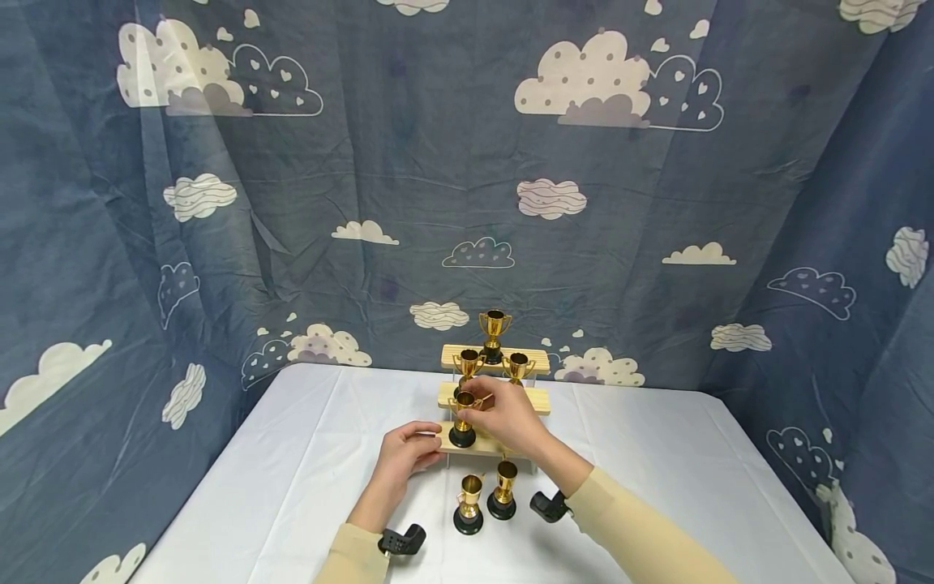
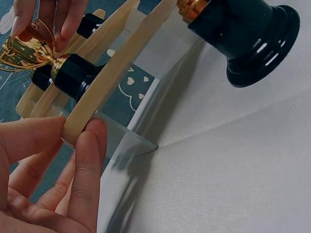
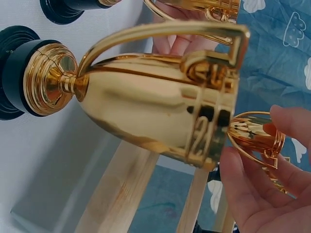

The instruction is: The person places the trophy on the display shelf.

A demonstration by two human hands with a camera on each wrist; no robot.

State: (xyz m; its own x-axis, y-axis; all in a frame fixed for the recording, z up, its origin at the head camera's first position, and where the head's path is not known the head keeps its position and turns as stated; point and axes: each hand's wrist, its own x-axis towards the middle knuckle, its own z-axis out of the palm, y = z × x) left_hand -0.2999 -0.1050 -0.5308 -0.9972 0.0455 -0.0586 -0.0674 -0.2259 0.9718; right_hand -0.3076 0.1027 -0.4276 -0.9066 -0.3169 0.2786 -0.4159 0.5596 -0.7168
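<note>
A small gold trophy cup [image 1: 462, 436] with a black base stands upright at the left of the lowest wooden step [image 1: 490, 447] of a three-tier stand. My right hand [image 1: 513, 418] holds its cup part between thumb and fingers; the right wrist view shows that grip around the cup [image 3: 255, 132]. With thumb and fingers, my left hand [image 1: 405, 454] pinches the left end of the same step, plain in the left wrist view at the board's tip [image 2: 77, 127]. The trophy's black base [image 2: 75, 75] touches the board there.
One trophy [image 1: 494, 323] tops the stand. Two more, left [image 1: 469, 361] and right [image 1: 518, 365], are on the middle tier, partly behind my right hand. Two others [image 1: 469, 517] [image 1: 502, 504] stand on the white tablecloth [image 1: 328, 438] in front. A cloud-patterned curtain [image 1: 438, 162] encloses the table.
</note>
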